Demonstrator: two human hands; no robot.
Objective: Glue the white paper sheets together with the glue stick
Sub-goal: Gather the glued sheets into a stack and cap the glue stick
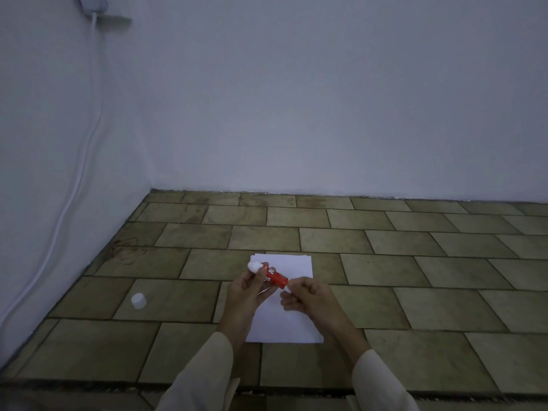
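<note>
Red glue stick (275, 276), white paper sheets (289, 318), white cap (138, 300), olive brick-pattern floor (415, 262)

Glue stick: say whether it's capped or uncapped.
Uncapped. The glue stick shows a bare white tip, and its cap lies apart on the floor.

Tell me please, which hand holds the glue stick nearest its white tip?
The left hand: it grips the glue stick just below the tip; the right hand pinches the base end.

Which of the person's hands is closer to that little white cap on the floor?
Left. The left hand holds the glue stick right of the cap; the right hand sits farther right.
</note>
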